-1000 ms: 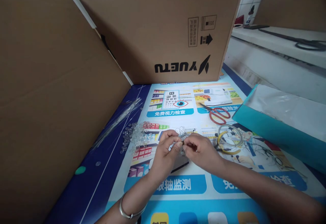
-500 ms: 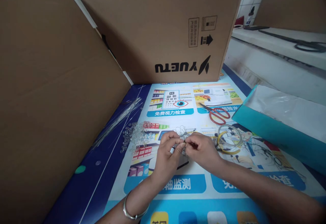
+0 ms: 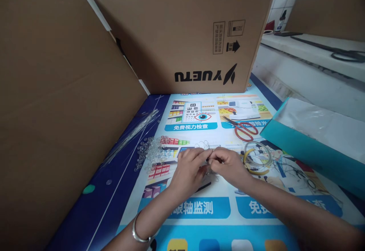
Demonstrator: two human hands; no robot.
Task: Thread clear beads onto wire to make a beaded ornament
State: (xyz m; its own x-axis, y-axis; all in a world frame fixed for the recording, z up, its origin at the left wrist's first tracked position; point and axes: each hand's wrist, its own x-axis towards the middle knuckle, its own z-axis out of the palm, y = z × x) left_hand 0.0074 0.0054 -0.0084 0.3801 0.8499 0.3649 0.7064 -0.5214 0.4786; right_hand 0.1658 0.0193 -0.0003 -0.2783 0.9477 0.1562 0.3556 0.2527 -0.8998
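Observation:
My left hand (image 3: 190, 169) and my right hand (image 3: 228, 164) meet fingertip to fingertip low over a printed blue poster (image 3: 199, 209) on the table. Both pinch a small tangle of thin wire (image 3: 205, 146) that loops out just beyond the fingers. What the fingers grip inside is mostly hidden. A pile of small clear beads (image 3: 151, 151) lies just left of my left hand. A silver bangle (image 3: 139, 234) circles my left wrist.
A large cardboard box (image 3: 185, 34) stands at the back and a cardboard panel (image 3: 57, 110) walls off the left. Red scissors (image 3: 244, 129), a yellow-rimmed ring (image 3: 256, 159), clear rods (image 3: 134, 131) and a teal box (image 3: 310, 144) with plastic lie around.
Both hands have sunk slightly toward the poster and drawn closer together over the wire. The view has shifted a little.

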